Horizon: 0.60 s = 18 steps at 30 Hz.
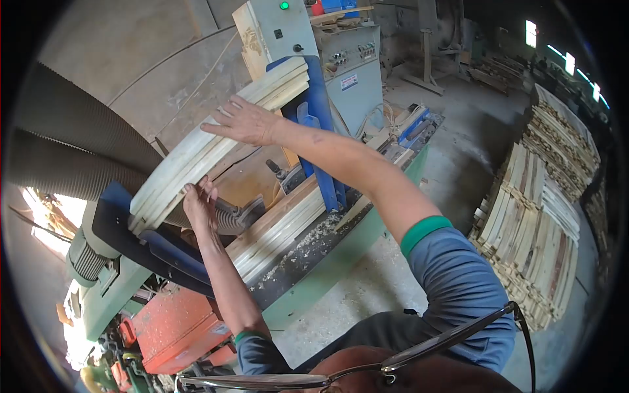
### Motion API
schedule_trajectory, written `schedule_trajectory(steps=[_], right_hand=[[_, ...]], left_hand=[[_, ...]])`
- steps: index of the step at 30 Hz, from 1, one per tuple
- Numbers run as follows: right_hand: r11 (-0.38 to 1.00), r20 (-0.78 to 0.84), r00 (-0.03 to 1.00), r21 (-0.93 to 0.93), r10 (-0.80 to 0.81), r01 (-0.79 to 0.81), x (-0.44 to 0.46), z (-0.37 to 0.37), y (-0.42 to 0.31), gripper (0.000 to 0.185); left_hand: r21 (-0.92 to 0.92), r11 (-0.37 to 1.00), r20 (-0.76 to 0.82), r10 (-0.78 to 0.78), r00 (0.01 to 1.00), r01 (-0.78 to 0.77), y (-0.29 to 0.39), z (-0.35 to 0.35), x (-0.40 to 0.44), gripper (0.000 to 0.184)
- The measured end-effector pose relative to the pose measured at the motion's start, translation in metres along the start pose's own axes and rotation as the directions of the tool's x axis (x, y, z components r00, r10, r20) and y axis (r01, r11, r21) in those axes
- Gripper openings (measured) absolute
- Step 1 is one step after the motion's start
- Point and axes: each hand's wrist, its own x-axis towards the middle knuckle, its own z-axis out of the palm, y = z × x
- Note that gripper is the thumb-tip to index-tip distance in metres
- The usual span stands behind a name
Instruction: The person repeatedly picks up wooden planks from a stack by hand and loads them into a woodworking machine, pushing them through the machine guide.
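A bundle of long pale wood strips [173,160] rests slantwise across two blue metal supports, one at the lower left and one near the control box. My right hand [246,121] lies on top of the bundle with its fingers spread. Lower down, my left hand [201,200] touches the near edge of the bundle, thumb and fingers bent at the strips. Below, more wood strips [288,232] lie on the machine bed [308,255], which is strewn with chips.
A grey control cabinet [354,72] stands behind the machine. Thick ribbed hoses [72,157] run at the left above an orange machine part [173,327]. Large stacks of wood strips [531,229] stand on the floor at the right.
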Motion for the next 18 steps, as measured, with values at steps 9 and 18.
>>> schedule_trajectory(steps=[9,18], right_hand=[[0.984,0.188,0.982,0.168,0.028,-0.061,-0.059,0.049,-0.063,0.076],[0.897,0.413,0.911,0.401,0.002,-0.184,-0.138,0.073,-0.144,0.075]], left_hand=[[-0.06,0.976,-0.115,-0.213,0.97,0.207,-0.077,-0.037,-0.037,0.044],[0.26,0.823,-0.023,-0.518,0.855,0.505,-0.131,-0.002,-0.137,0.038]])
